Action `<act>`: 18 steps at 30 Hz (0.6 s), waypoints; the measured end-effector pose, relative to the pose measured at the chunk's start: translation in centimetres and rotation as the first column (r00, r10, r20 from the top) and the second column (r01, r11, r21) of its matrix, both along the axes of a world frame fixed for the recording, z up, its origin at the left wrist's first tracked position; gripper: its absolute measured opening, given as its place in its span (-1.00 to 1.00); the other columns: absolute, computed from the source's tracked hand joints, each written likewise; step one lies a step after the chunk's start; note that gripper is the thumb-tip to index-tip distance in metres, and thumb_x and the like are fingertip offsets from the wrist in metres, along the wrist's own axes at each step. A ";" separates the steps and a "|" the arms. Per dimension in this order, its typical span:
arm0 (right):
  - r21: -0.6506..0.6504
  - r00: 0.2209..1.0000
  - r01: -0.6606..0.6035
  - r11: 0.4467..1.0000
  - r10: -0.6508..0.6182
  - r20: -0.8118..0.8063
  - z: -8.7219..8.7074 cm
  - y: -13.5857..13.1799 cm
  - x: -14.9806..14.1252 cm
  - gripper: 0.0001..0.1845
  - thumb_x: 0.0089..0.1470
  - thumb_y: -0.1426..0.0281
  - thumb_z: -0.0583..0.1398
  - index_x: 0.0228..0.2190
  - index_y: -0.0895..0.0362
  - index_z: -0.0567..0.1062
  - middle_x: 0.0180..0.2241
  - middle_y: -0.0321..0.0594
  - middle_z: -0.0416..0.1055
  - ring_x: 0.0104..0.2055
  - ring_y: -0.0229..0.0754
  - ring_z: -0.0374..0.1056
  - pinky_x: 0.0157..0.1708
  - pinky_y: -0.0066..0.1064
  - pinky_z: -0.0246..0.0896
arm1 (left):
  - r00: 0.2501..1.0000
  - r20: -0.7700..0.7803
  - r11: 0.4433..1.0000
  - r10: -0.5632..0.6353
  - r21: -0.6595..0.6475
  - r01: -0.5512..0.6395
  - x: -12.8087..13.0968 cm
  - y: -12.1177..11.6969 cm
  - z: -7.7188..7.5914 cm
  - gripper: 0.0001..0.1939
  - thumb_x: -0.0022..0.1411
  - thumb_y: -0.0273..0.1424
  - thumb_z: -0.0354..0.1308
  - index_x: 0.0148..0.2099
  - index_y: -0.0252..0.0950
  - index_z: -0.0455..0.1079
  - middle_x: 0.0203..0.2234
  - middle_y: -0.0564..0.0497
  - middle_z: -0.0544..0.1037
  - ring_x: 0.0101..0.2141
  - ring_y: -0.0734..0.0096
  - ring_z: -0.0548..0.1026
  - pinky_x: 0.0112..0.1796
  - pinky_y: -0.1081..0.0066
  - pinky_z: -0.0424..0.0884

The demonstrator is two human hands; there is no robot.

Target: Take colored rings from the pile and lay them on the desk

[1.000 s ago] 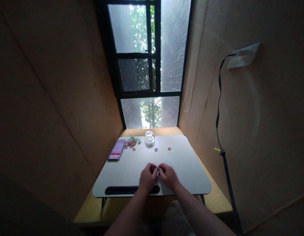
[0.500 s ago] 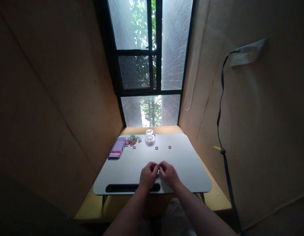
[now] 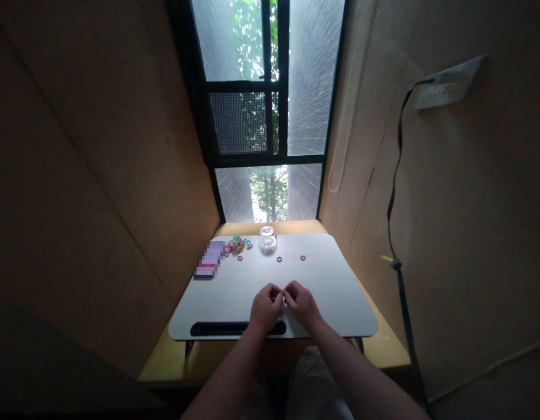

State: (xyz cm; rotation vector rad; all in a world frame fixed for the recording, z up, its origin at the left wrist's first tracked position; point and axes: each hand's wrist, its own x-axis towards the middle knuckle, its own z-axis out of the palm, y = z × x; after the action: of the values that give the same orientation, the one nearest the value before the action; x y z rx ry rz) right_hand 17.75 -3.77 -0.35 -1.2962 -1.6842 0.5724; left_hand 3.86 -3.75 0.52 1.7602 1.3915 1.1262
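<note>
My left hand point(image 3: 266, 306) and my right hand point(image 3: 301, 303) meet over the front middle of the white lap table point(image 3: 217, 297). Both are closed, thumbs and forefingers pinched together tip to tip. A tiny thing seems to sit between the fingertips; the fingers hide most of it. Beyond them lie three small elastic hair ties in a spaced row: a red one point(image 3: 239, 258), a dark purple one point(image 3: 279, 259) and another red one point(image 3: 302, 258). A pile of multicoloured hair ties point(image 3: 238, 246) is at the back left. Behind the row stands a clear jar point(image 3: 267, 242).
A blurred-out phone-like slab point(image 3: 209, 260) lies along the table's left edge. A black slot point(image 3: 217, 329) runs along the front edge, partly under my left wrist. Walls close in on both sides, with a window point(image 3: 270, 192) ahead. A black cord point(image 3: 390, 204) hangs at right.
My hands stay pinched together with only slight finger movement. A teal speck between the fingertips a second ago is barely visible now. The view has tilted down a little.
</note>
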 end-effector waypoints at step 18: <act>0.014 0.997 0.055 0.998 -0.056 0.054 -0.2 0.1 0.0 -0.89 0.00 0.38 0.08 -0.52 0.10 0.25 -0.61 -0.40 0.21 -0.56 -0.31 0.15 -0.52 -0.49 -0.03 | 0.998 -0.063 1.000 0.018 0.026 -0.017 -0.1 -0.1 -0.2 -0.86 0.18 -0.31 0.01 -0.34 -0.26 0.31 -0.54 0.11 0.44 -0.51 0.52 0.37 -0.44 0.50 0.19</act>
State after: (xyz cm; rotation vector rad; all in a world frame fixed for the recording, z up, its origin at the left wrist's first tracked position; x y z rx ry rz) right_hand 17.71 -3.67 -0.54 -1.3559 -1.6880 0.4973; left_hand 3.78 -3.87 0.35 1.8195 1.4387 1.1105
